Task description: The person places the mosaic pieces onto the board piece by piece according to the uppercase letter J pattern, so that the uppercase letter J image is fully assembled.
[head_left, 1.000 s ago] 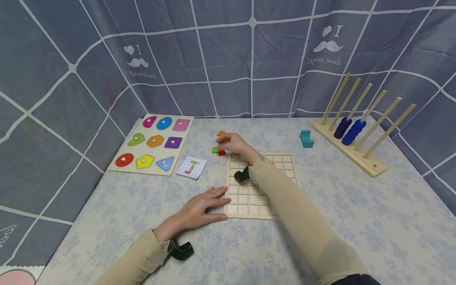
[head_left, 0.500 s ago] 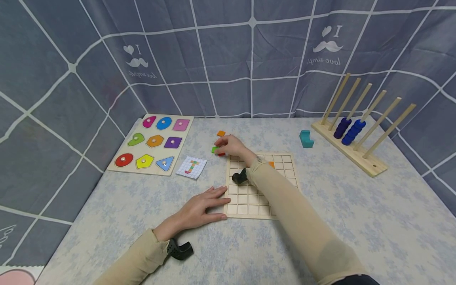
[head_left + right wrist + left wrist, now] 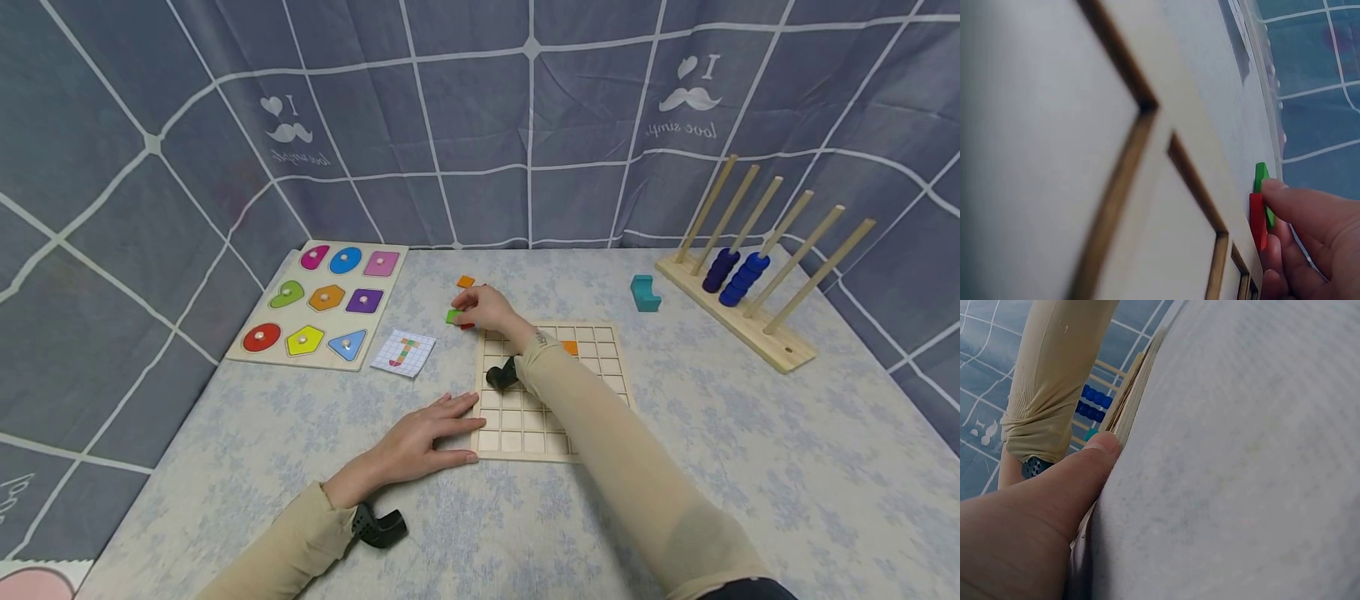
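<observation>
Toward the near edge of the tabletop [image 3: 300, 433], the left hand [image 3: 416, 440] is lying palm down with its fingers straight and spread, its fingertips touching the left edge of a wooden grid board [image 3: 525, 419]. A black wrist mount [image 3: 380, 527] is sitting on that arm. The right arm is reaching across the board, partly covering an orange square [image 3: 570, 347] that is lying in the far part of the grid. Just beyond the board's far left corner, the right hand [image 3: 487, 308] is bending its fingers narrowly over a red tile [image 3: 1257, 222] and a green tile [image 3: 1260, 172], the thumb touching the green one; whether they are pinching it one cannot tell. Left of the board, a small picture card [image 3: 403, 352] is lying beside a knobbed shape puzzle [image 3: 333, 325] near the tabletop's left edge. Farther on, another orange tile [image 3: 466, 282] is lying toward the far edge, while a teal piece [image 3: 645, 294] and a bead rack [image 3: 787, 350] are standing toward the far right corner.
</observation>
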The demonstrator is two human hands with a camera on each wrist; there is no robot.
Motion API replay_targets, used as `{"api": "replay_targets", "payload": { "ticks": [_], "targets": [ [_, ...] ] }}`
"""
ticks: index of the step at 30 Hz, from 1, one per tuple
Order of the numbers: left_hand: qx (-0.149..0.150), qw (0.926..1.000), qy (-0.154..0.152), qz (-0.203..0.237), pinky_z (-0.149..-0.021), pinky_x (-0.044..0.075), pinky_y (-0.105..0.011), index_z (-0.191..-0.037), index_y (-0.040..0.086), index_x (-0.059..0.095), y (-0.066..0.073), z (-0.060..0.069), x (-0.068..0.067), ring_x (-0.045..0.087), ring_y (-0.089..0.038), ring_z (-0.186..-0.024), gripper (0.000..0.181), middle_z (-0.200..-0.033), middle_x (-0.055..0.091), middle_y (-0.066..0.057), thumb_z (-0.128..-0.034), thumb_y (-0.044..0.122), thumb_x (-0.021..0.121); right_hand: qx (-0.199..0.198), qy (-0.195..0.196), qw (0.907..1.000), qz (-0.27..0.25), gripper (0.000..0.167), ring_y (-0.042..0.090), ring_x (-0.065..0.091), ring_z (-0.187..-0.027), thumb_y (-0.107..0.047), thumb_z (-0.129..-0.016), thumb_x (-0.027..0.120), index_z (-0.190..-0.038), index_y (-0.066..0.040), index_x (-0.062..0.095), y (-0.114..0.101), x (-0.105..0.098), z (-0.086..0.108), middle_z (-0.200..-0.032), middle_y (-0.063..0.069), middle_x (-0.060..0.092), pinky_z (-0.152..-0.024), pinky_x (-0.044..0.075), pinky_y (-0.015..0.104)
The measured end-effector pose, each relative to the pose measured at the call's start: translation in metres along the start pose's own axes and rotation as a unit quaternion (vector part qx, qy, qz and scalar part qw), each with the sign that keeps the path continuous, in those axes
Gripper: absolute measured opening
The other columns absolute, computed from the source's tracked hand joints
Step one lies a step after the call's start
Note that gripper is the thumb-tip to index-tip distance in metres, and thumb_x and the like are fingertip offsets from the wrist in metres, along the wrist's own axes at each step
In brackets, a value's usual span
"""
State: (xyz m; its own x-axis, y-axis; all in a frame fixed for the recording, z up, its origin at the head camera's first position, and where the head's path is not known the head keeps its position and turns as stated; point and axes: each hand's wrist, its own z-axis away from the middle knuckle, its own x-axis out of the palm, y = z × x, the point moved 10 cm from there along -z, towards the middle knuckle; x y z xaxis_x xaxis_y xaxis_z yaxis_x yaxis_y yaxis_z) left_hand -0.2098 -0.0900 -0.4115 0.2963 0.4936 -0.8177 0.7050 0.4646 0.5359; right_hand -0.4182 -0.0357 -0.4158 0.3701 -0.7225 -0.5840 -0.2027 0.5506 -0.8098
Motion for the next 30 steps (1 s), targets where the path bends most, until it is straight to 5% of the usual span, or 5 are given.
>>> {"api": "replay_targets", "payload": {
  "ticks": [9, 14, 23, 30],
  "targets": [
    [0.000, 1.0000, -0.001, -0.002, -0.116, 0.021, -0.036, -0.130, 0.010, 0.058, -0.001, 0.001, 0.002, 0.031, -0.025, -0.136, 0.050, -0.147, 0.037, -0.012, -0.0894, 0.039, 0.063, 0.002, -0.002, 1.0000, -0.001, 0.026, 0.022, 0.056, -0.096, -0.013, -0.084, 0.071, -0.108, -0.004, 0.064, 0.000, -0.006, 0.002, -0.103, 0.009, 0.060, -0.079, 0.051, 0.029],
    [-0.006, 1.0000, -0.004, 0.002, -0.116, 0.021, -0.035, -0.130, 0.011, 0.058, -0.002, 0.001, 0.003, 0.031, -0.023, -0.136, 0.050, -0.147, 0.036, -0.011, -0.0893, 0.040, 0.063, -0.027, -0.024, 0.9993, -0.010, 0.021, 0.021, 0.057, -0.095, -0.014, -0.085, 0.071, -0.103, -0.005, 0.065, -0.009, -0.030, 0.014, -0.100, 0.008, 0.062, -0.081, 0.050, 0.031],
    [-0.009, 0.9999, -0.002, 0.006, -0.116, 0.021, -0.033, -0.130, 0.010, 0.059, -0.002, 0.001, 0.002, 0.031, -0.022, -0.136, 0.050, -0.147, 0.037, -0.010, -0.0886, 0.039, 0.064, -0.044, -0.068, 0.9958, -0.043, 0.023, 0.027, 0.061, -0.094, -0.015, -0.086, 0.069, -0.106, -0.003, 0.069, -0.010, -0.088, 0.057, -0.097, 0.007, 0.068, -0.089, 0.051, 0.045],
    [-0.011, 0.9999, -0.002, 0.008, -0.116, 0.020, -0.033, -0.130, 0.011, 0.058, -0.003, 0.001, 0.001, 0.030, -0.021, -0.137, 0.051, -0.148, 0.036, -0.010, -0.0884, 0.039, 0.064, -0.048, -0.112, 0.9925, 0.002, 0.024, 0.021, 0.063, -0.091, -0.016, -0.088, 0.067, -0.107, -0.001, 0.069, 0.005, -0.100, 0.102, -0.097, 0.006, 0.069, -0.084, 0.054, 0.036]
  ]
}}
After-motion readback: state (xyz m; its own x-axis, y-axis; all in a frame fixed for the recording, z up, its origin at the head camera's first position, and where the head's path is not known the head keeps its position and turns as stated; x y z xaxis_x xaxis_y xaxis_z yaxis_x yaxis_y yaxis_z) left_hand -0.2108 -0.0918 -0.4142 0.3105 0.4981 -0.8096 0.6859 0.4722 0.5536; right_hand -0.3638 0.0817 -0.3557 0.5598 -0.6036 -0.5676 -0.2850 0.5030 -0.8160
